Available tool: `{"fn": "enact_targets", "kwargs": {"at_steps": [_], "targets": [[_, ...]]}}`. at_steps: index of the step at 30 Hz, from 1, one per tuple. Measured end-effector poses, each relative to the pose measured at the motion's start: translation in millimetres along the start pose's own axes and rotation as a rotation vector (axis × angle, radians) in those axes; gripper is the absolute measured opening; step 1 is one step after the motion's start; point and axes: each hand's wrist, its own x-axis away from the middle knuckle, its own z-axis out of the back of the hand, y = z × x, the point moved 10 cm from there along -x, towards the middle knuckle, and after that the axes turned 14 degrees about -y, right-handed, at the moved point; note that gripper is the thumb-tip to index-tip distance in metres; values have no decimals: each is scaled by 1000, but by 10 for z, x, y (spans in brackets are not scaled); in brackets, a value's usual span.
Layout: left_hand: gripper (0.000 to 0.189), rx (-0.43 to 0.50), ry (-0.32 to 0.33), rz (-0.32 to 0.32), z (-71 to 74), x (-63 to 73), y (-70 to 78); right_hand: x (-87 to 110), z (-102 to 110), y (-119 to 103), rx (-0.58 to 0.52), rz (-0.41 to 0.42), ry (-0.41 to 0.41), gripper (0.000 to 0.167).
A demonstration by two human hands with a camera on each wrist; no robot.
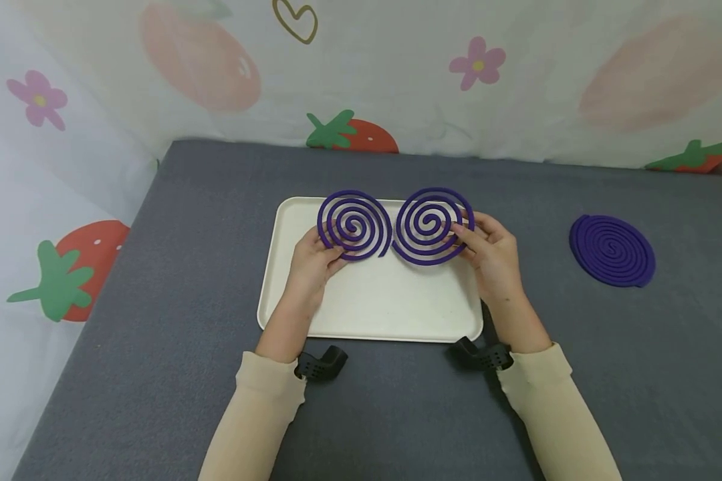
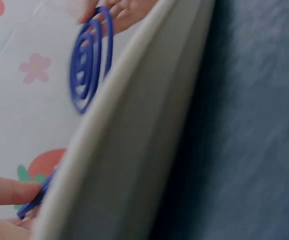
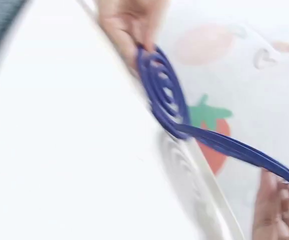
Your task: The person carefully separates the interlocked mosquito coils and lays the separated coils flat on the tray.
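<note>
Two loose purple mosquito coils are held side by side over a white tray (image 1: 391, 307). My left hand (image 1: 310, 266) pinches the left mosquito coil (image 1: 353, 230) at its outer lower-left rings. With thumb and fingers, my right hand (image 1: 496, 257) grips the right mosquito coil (image 1: 430, 220) by its right edge. Their inner edges come close together in the head view. In the right wrist view the left mosquito coil (image 3: 157, 95) stands tilted above the tray, its shadow below. The left wrist view shows the right mosquito coil (image 2: 95, 65) beyond the tray rim.
A tightly wound purple coil disc (image 1: 612, 250) lies on the grey table cover (image 1: 174, 280) at the right. Behind and to the left hangs a white cloth (image 1: 397, 80) printed with fruit and flowers. Black wrist devices (image 1: 322, 364) sit at both cuffs.
</note>
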Motion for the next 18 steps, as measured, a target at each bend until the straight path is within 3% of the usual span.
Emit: {"fn": "enact_targets", "kwargs": {"at_steps": [9, 13, 18], "targets": [[53, -49, -12, 43, 142, -9, 35, -14, 150, 76, 58, -163, -42, 8], [61, -63, 9, 38, 156, 0, 54, -22, 144, 94, 51, -173, -58, 27], [64, -32, 48, -18, 198, -7, 108, -18, 149, 75, 51, -154, -70, 48]]}}
